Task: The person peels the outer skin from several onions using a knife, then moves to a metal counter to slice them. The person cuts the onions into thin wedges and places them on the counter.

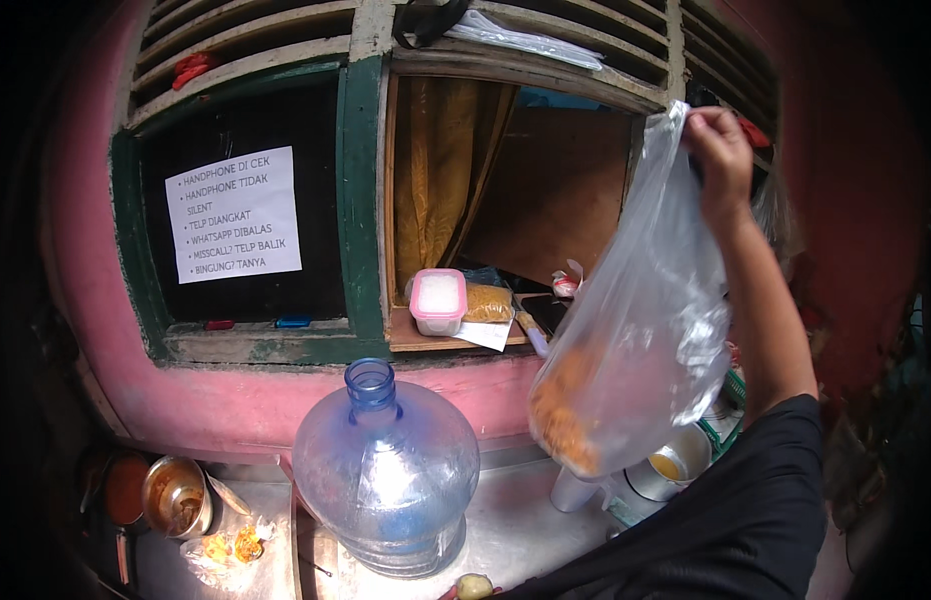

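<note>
head view shows the right hand raised high at the right, in front of the window frame, its fingers pinched shut on the top edge of a clear bag. the bag hangs down from that grip, well above the bench, and a heap of orange-brown food sits in its bottom corner. the forearm runs down to a black sleeve at the lower right. the left hand is not in view, so its fingers cannot be told. on the bench, left of the bag, stands a big blue water jug, upright and uncapped. behind the bag's bottom, near the bench's right edge, are a white cup and a metal pot with yellow liquid. at the left edge sits a metal bowl with brown residue, and just beside it a small crumpled bag with orange bits. on the window sill above rests a pink-lidded box, with a brown packet touching its right side. a white paper notice is stuck on the dark pane at the left.
</note>
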`<state>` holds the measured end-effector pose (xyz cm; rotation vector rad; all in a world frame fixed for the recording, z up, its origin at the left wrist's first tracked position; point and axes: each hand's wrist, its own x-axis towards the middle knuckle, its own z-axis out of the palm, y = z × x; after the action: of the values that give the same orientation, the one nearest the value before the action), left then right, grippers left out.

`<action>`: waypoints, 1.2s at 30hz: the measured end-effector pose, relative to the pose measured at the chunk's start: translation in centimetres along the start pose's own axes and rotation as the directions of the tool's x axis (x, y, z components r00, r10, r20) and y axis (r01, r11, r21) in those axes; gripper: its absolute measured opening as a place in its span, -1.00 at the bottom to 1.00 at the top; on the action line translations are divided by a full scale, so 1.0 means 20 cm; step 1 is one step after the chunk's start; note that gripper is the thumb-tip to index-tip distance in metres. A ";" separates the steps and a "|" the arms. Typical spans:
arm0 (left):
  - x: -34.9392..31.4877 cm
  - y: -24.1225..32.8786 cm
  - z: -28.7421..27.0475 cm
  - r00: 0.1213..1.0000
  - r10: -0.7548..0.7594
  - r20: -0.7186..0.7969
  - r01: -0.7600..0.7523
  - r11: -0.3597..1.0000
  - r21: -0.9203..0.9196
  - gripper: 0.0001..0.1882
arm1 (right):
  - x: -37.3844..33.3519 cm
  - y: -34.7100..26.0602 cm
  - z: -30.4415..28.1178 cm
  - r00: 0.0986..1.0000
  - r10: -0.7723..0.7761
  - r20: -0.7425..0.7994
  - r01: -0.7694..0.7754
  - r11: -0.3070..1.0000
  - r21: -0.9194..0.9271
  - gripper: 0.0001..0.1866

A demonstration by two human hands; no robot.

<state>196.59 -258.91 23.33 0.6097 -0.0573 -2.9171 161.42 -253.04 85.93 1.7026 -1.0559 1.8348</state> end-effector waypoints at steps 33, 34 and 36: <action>0.49 -0.45 -0.05 0.916 0.399 0.049 -0.392 0.913 -0.110 -0.30 | 0.62 0.97 -0.61 0.973 0.147 -0.178 -0.212 0.271 -0.939 -0.61; 0.49 -0.46 -0.06 0.911 0.410 0.051 -0.402 0.908 -0.114 -0.30 | 0.63 0.96 -0.62 0.970 0.162 -0.178 -0.219 0.282 -0.934 -0.55; 0.51 -0.48 -0.06 0.911 0.407 0.068 -0.398 0.910 -0.113 -0.30 | 0.69 0.97 -0.72 0.967 0.147 -0.209 -0.252 0.427 -0.868 -0.46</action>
<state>186.48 -251.21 17.50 0.3930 -0.0454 -2.5253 135.46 -256.80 95.08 0.8161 -1.8064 1.0297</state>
